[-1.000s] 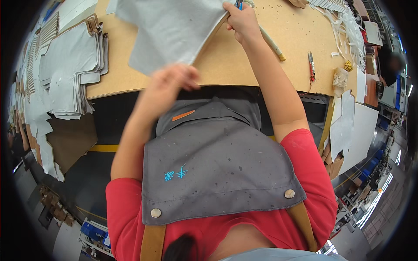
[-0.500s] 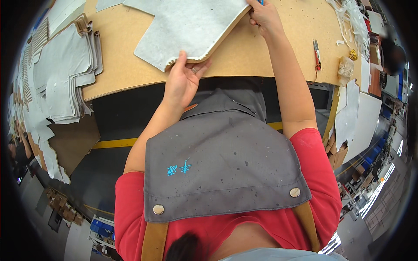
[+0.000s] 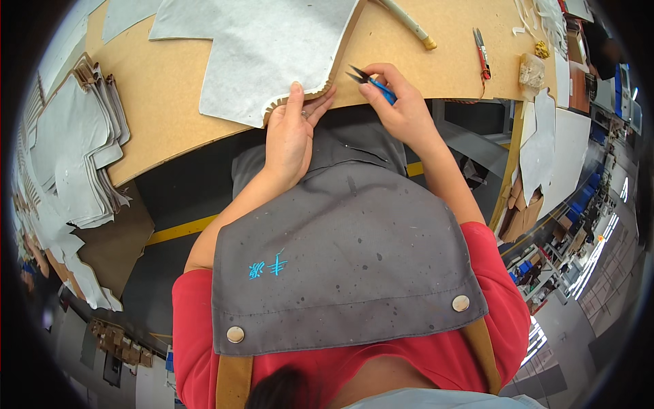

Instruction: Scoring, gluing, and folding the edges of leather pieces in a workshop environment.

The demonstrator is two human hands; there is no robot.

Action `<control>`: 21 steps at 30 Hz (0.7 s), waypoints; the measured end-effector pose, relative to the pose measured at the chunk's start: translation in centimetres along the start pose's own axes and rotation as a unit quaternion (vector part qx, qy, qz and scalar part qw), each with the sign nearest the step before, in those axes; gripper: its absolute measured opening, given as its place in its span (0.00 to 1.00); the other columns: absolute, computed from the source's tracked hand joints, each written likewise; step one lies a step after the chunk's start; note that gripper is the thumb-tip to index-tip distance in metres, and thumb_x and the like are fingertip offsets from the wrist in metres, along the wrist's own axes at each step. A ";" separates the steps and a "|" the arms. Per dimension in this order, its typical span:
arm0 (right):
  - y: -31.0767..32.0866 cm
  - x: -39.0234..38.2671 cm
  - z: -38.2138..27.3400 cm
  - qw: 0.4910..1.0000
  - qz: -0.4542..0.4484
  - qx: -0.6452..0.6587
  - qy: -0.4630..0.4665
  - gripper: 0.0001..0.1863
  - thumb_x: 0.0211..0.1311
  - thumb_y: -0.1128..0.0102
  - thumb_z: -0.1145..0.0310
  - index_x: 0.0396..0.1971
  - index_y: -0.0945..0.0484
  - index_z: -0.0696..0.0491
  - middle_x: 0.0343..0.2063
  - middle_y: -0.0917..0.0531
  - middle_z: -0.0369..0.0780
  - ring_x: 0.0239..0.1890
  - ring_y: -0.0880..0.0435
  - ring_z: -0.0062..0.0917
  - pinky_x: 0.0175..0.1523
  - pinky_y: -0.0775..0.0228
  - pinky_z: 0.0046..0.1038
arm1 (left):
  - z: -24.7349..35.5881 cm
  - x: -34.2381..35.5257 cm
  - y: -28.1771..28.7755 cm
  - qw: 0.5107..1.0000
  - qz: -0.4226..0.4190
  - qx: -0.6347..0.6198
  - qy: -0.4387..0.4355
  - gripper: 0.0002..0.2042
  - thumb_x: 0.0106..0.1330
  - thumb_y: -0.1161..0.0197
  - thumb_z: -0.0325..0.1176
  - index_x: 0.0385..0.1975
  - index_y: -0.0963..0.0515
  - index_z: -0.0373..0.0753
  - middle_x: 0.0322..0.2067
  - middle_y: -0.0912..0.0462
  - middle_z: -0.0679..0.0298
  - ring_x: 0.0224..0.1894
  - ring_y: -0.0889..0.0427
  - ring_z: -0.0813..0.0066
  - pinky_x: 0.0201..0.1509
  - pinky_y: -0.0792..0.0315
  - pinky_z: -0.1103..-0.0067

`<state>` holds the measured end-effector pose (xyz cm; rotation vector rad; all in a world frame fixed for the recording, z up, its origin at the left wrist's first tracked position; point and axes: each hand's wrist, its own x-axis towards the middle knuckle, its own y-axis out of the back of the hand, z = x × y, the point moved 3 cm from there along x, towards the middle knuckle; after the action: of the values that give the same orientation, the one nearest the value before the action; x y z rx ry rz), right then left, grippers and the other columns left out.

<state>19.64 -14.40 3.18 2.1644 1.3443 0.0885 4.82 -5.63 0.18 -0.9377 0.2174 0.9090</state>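
Note:
A large white-backed panel [image 3: 262, 61] lies on the table, its brown edge notched in small pleats around the near corner. My left hand [image 3: 291, 136] grips that corner, thumb on the white face and fingers curled beneath the edge. In my right hand [image 3: 403, 112] is a pair of blue-handled thread snips [image 3: 381, 90]. Their dark blades are parted and point up and left, a short way right of the panel's edge, not touching it.
Stacked grey-white panels [image 3: 71, 146] rest at the table's left end. A pale rod [image 3: 409, 24], red-handled pointed tool [image 3: 484, 60], translucent block [image 3: 532, 72] and yellow lump [image 3: 541, 49] sit on the wooden table [image 3: 160, 102] toward the right. White strips [image 3: 550, 27] lie beyond them.
My right hand has come down from the panel's far edge toward me, bringing the blue snips into full sight. The panel has shifted slightly left and nearer; my left hand still holds its corner.

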 end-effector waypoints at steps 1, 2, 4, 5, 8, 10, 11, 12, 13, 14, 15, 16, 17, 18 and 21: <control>-0.3 -0.2 0.1 1.000 0.000 0.001 -0.003 0.15 0.62 0.42 0.61 0.43 0.27 0.54 0.24 0.23 0.40 0.26 0.24 0.28 0.33 0.32 0.26 | 0.2 -0.1 0.2 1.000 0.006 -0.003 -0.001 0.22 0.74 0.56 0.43 0.44 0.26 0.26 0.46 0.21 0.51 0.53 0.23 0.64 0.62 0.33 0.70; -0.5 -0.3 0.2 1.000 -0.005 0.002 -0.002 0.15 0.62 0.42 0.61 0.43 0.27 0.54 0.24 0.23 0.41 0.26 0.24 0.27 0.33 0.32 0.26 | 0.3 -0.1 0.4 1.000 0.011 -0.006 -0.002 0.22 0.74 0.56 0.43 0.43 0.26 0.26 0.45 0.21 0.51 0.53 0.23 0.63 0.62 0.33 0.70; -0.7 -0.7 -0.1 1.000 -0.008 0.006 0.004 0.14 0.61 0.41 0.62 0.41 0.27 0.55 0.24 0.22 0.41 0.26 0.24 0.28 0.33 0.32 0.27 | 0.2 -0.5 0.8 1.000 0.015 0.007 0.006 0.21 0.74 0.56 0.43 0.43 0.26 0.27 0.45 0.21 0.51 0.53 0.23 0.63 0.61 0.32 0.69; -0.7 -0.9 -0.4 1.000 -0.008 0.007 0.003 0.14 0.61 0.41 0.62 0.41 0.27 0.55 0.24 0.22 0.41 0.26 0.24 0.28 0.33 0.32 0.27 | 0.1 -0.6 0.9 1.000 0.018 0.019 0.012 0.21 0.74 0.56 0.43 0.42 0.26 0.27 0.44 0.21 0.52 0.54 0.23 0.63 0.61 0.32 0.69; -1.0 -1.7 -0.9 1.000 0.000 -0.003 -0.004 0.13 0.61 0.41 0.63 0.39 0.26 0.55 0.25 0.20 0.43 0.26 0.21 0.31 0.32 0.30 0.28 | -0.2 -0.7 0.9 0.999 0.027 0.032 0.020 0.20 0.74 0.55 0.42 0.41 0.26 0.27 0.44 0.21 0.52 0.53 0.23 0.64 0.61 0.32 0.69; -1.4 -2.2 -1.0 0.999 0.031 -0.010 0.009 0.12 0.60 0.41 0.63 0.38 0.25 0.54 0.25 0.19 0.44 0.26 0.19 0.34 0.32 0.29 0.29 | -0.4 -0.8 0.6 0.999 0.025 0.019 0.023 0.19 0.74 0.54 0.42 0.40 0.26 0.28 0.43 0.21 0.52 0.53 0.23 0.64 0.61 0.33 0.70; -1.6 -2.4 -1.0 0.999 0.033 -0.010 0.006 0.12 0.60 0.41 0.63 0.38 0.25 0.54 0.25 0.19 0.44 0.26 0.19 0.34 0.32 0.29 0.29 | -0.5 -0.8 0.4 0.999 0.024 0.005 0.024 0.19 0.74 0.53 0.41 0.40 0.25 0.28 0.43 0.21 0.53 0.52 0.23 0.65 0.61 0.33 0.71; -1.7 -2.5 -1.0 0.999 0.042 -0.016 0.004 0.11 0.60 0.41 0.63 0.38 0.24 0.54 0.26 0.19 0.44 0.26 0.19 0.34 0.32 0.29 0.29 | -0.7 -0.8 0.2 0.999 0.022 0.006 0.026 0.19 0.74 0.53 0.41 0.40 0.25 0.28 0.43 0.21 0.53 0.52 0.23 0.65 0.61 0.33 0.71; -1.8 -2.6 -1.0 0.998 0.050 -0.022 0.003 0.11 0.60 0.41 0.62 0.37 0.24 0.53 0.26 0.18 0.44 0.27 0.18 0.35 0.32 0.28 0.29 | -0.9 -0.9 0.0 1.000 0.020 -0.002 0.022 0.18 0.74 0.53 0.41 0.39 0.25 0.29 0.43 0.20 0.53 0.52 0.23 0.66 0.62 0.33 0.71; -1.9 -2.6 -1.0 0.998 0.052 -0.022 0.000 0.11 0.60 0.41 0.62 0.37 0.24 0.53 0.26 0.18 0.44 0.27 0.18 0.35 0.32 0.28 0.29 | -1.0 -0.9 -0.1 1.000 0.017 -0.011 0.018 0.17 0.73 0.52 0.41 0.38 0.25 0.29 0.42 0.20 0.54 0.52 0.23 0.67 0.62 0.34 0.72; -1.9 -2.7 -1.0 0.998 0.056 -0.032 0.006 0.11 0.60 0.41 0.62 0.37 0.24 0.53 0.26 0.18 0.44 0.26 0.18 0.35 0.31 0.28 0.29 | -1.1 -0.9 -0.1 1.000 0.015 -0.011 0.021 0.17 0.73 0.52 0.41 0.38 0.25 0.29 0.42 0.20 0.54 0.52 0.23 0.67 0.62 0.34 0.72; -2.0 -2.7 -1.0 0.997 0.060 -0.041 0.013 0.11 0.60 0.41 0.62 0.38 0.24 0.53 0.26 0.18 0.44 0.25 0.18 0.35 0.30 0.28 0.29 | -1.3 -0.9 0.0 0.999 0.016 -0.023 0.023 0.17 0.73 0.51 0.40 0.38 0.24 0.30 0.42 0.20 0.55 0.51 0.23 0.68 0.62 0.34 0.72; -2.0 -2.8 -1.0 0.997 0.062 -0.042 0.010 0.11 0.60 0.41 0.62 0.38 0.24 0.53 0.26 0.18 0.44 0.25 0.18 0.35 0.30 0.28 0.29 | -1.5 -0.9 0.0 0.999 0.017 -0.034 0.025 0.16 0.73 0.51 0.40 0.38 0.24 0.31 0.42 0.20 0.55 0.51 0.23 0.68 0.63 0.34 0.72; -2.0 -2.8 -0.9 0.997 0.066 -0.043 0.017 0.12 0.60 0.41 0.62 0.38 0.24 0.53 0.25 0.19 0.43 0.25 0.18 0.34 0.30 0.28 0.29 | -1.7 -0.8 0.0 0.999 0.015 -0.034 0.027 0.16 0.73 0.51 0.40 0.38 0.24 0.31 0.42 0.20 0.55 0.51 0.23 0.68 0.63 0.34 0.72; -2.0 -2.7 -0.7 0.995 0.075 -0.054 0.029 0.12 0.60 0.41 0.61 0.38 0.24 0.53 0.24 0.19 0.43 0.24 0.19 0.34 0.28 0.29 0.29 | -2.0 -0.7 0.0 0.999 0.014 -0.041 0.028 0.15 0.72 0.50 0.39 0.37 0.24 0.31 0.42 0.20 0.56 0.51 0.23 0.68 0.62 0.34 0.72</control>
<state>16.49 -15.70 3.41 2.1840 1.1780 0.2788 4.82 -7.57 -0.61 -1.0400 0.2429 0.9227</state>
